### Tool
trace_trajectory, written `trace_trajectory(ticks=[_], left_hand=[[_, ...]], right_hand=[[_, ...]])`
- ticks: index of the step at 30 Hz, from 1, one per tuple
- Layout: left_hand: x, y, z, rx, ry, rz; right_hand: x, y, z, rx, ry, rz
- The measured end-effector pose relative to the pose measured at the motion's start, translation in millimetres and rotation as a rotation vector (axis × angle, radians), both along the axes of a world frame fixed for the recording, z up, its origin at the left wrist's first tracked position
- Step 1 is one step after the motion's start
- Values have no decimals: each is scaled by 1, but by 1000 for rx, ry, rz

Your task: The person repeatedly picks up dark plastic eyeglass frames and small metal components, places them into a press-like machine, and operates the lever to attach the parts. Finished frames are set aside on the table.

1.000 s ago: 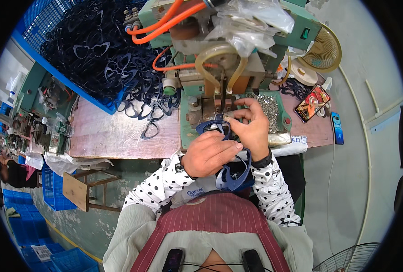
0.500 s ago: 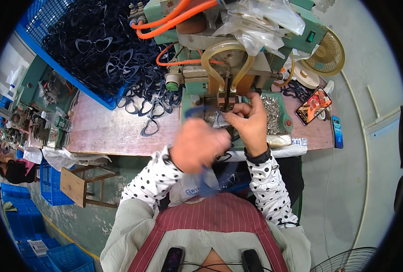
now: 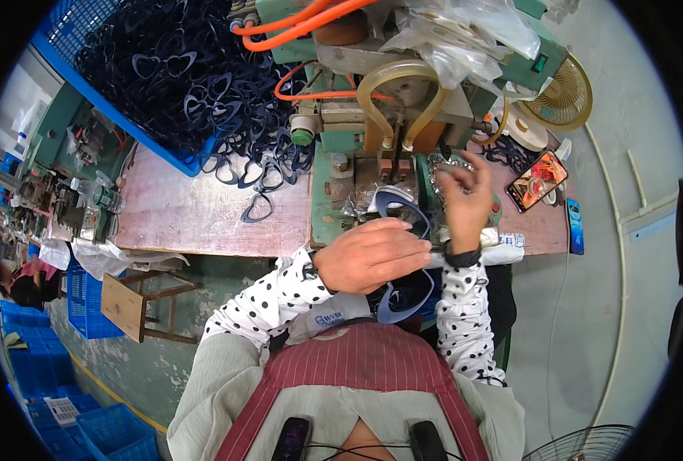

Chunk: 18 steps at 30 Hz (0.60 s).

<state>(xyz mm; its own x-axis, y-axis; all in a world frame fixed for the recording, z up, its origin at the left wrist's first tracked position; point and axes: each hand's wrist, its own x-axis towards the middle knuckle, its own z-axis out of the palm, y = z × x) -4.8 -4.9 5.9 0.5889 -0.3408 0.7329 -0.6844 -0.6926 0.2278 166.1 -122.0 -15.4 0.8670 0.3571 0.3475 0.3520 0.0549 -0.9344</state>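
My left hand is closed around the middle of a dark blue heart-shaped glasses frame. One heart rim sticks out above my fingers towards the machine, and the other hangs below them over my lap. The green bench press stands just beyond, its metal head above the upper rim. My right hand is over the tray of small silver metal pieces on the press's right side. Its fingers are bent and apart, and I see nothing between them.
A blue basket heaped with dark frames stands at the far left, several spilling onto the table. At right lie a lit phone, a blue device and a fan. A wooden stool stands left.
My right hand has left the press head and moved right to the metal pieces. My left hand, blurred before, is now steadier and slightly further right with the glasses frame.
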Motion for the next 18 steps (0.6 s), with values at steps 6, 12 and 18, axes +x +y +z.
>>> trace_trajectory(ticks=[6,12,18], left_hand=[[7,7,-9,-20,-5,-29],[4,5,-7,1,4,-8],[-10,0,-11,141,78,150]], right_hand=[[69,-49,-77,-471,-175,-228],[54,-53,-72,-740,-778,-265],[58,-49,-82,-464,-517,-276]])
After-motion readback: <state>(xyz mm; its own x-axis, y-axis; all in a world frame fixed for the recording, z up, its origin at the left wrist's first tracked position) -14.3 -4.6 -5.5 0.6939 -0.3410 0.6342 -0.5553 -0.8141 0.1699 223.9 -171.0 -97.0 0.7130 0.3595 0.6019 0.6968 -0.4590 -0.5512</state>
